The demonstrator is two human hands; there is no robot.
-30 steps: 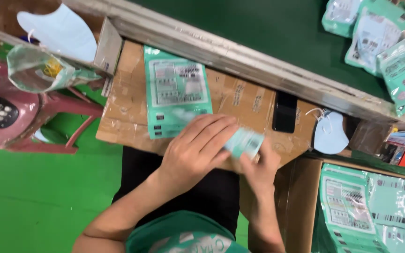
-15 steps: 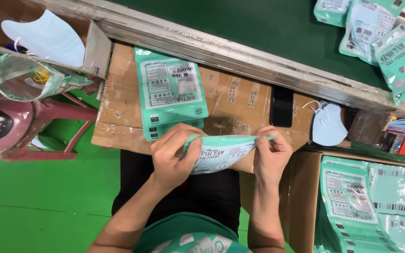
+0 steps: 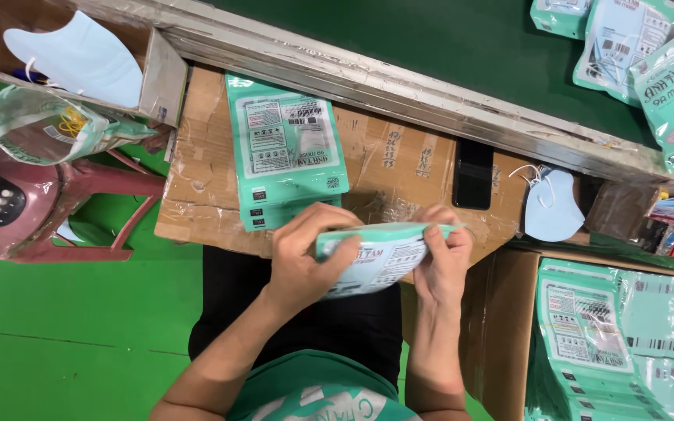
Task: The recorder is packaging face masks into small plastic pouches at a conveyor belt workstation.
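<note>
Left hand: the left hand (image 3: 306,261) is closed on the left end of a mint-green mask pouch (image 3: 380,257), thumb on the front, fingers curled over the top edge.
Right hand: the right hand (image 3: 442,261) is pinched on the pouch's right end, fingertips at the upper rim.
Held pouch: it is kept between both hands, above the lap and just in front of the near edge of the bench (image 3: 399,168), lying roughly level with its printed face turned towards the camera.
Bench: a surface of flattened brown cardboard, taped over, is seen directly ahead of the hands.
Pouch stack: a small pile of matching green pouches (image 3: 284,152) lies on the cardboard, just beyond the left hand, label side up.
Phone: a dark phone (image 3: 473,173) rests upright on the cardboard, beyond the right hand.
Loose mask: a pale blue face mask (image 3: 551,206) with white ear loops is laid at the right end of the bench.
Conveyor: a dark green belt (image 3: 431,39) runs behind a metal rail; more filled pouches (image 3: 649,58) lie on it at the upper right.
Carton: an open cardboard box (image 3: 509,312) at the lower right is packed with finished pouches (image 3: 587,327).
Mask tray: another blue mask (image 3: 79,54) sits in a box at the upper left.
Stool: a red plastic stool (image 3: 33,210) stands on the green floor to the left.
</note>
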